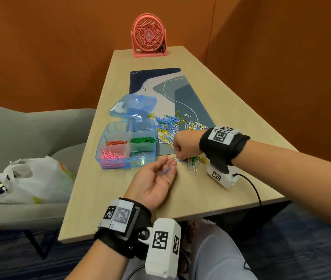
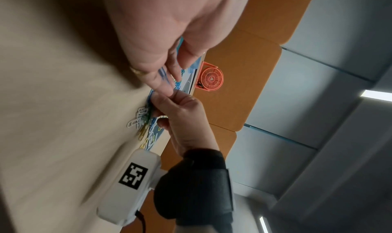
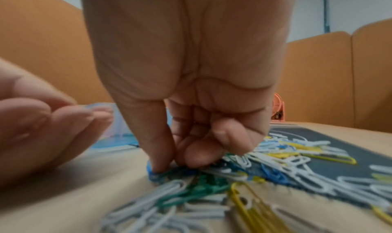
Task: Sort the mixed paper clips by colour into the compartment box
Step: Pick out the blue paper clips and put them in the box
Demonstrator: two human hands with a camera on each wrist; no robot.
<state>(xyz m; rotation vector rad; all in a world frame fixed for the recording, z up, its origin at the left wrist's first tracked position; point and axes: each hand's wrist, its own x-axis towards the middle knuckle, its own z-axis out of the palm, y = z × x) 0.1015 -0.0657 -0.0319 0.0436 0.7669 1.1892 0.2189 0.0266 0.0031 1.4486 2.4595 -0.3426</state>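
Compartment box (image 1: 128, 156), tabletop's left edge, lid open: held red (image 1: 116, 142), green (image 1: 142, 140), pink clips (image 1: 112, 155). Left hand (image 1: 154, 179) lay palm-up, fingers relaxed, cradling a blue clip (image 1: 167, 170); right hand (image 1: 183, 145) pinched another blue clip (image 1: 177, 159).

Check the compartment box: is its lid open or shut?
Open. The lid is swung back behind the compartment box, leaving the red, green and pink clips uncovered.

Office meeting booth: orange padded walls (image 1: 59, 47), wooden table (image 1: 120, 199), grey armchair (image 1: 19, 138).
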